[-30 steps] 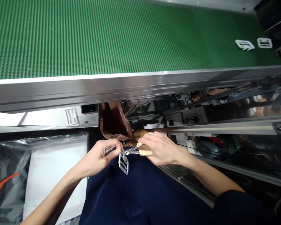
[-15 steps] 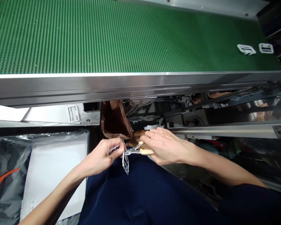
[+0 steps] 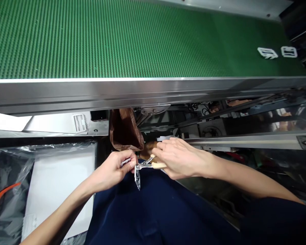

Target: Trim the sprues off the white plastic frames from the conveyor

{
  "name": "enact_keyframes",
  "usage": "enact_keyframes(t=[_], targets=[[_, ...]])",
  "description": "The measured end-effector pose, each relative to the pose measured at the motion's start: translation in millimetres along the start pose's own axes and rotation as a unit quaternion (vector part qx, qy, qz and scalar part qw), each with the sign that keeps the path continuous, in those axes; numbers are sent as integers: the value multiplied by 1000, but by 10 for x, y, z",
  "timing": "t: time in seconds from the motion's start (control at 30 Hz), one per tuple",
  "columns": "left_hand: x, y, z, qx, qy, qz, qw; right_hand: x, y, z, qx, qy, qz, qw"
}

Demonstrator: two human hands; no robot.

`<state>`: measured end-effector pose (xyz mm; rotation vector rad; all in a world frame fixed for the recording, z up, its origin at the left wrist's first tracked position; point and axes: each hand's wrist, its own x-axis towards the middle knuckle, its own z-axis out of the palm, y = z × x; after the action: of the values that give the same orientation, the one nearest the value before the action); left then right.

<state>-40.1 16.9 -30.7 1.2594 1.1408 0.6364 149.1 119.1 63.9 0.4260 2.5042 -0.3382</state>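
Note:
My left hand (image 3: 117, 169) pinches a small white plastic part between thumb and fingers; most of it is hidden by the fingers. Below the fingertips hangs a white plastic frame piece (image 3: 138, 179), seen nearly edge-on. I cannot tell whether it is joined to what the fingers hold. Wrapped round a pair of nippers (image 3: 158, 165) with cream handles is my right hand (image 3: 180, 159). The metal jaws point left and meet the white plastic right beside my left fingertips. The handles stand partly apart.
A green ribbed conveyor belt (image 3: 112, 41) with a metal edge runs across, carrying two white frame pieces (image 3: 267, 53) at right. Below are a brown bag (image 3: 126, 131), papers and another white frame (image 3: 79, 123). At left, a plastic-lined box (image 3: 63, 190) stands by orange-handled pliers (image 3: 1, 195).
Both hands stay almost in place. The hanging white frame piece has turned slightly and appears narrower. The view has shifted a little.

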Motion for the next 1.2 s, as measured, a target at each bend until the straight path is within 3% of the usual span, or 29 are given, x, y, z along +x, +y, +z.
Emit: enact_keyframes(t=[0.23, 0.37, 0.63, 0.77, 0.9, 1.0, 1.2], targets=[[16, 13, 28, -18, -6, -7, 1000, 72, 42, -138, -28, -13, -25, 999], [17, 2, 44, -53, 14, -11, 998, 155, 123, -128, 9, -29, -28, 999], [31, -232, 188, -254, 21, -44, 966, 34, 391, 226, 149, -31, 118, 981], [99, -412, 284, -344, 49, -73, 935, -9, 402, 406, 168, 27, 183, 968], [167, -473, 304, -462, 75, -116, 876, 13, 317, 563, 164, 107, 156, 968], [179, -437, 297, -502, 86, -144, 848, 33, 257, 640, 142, 150, 137, 969], [184, -363, 297, -518, 83, -161, 836, 29, 224, 658, 103, 165, 116, 974]])
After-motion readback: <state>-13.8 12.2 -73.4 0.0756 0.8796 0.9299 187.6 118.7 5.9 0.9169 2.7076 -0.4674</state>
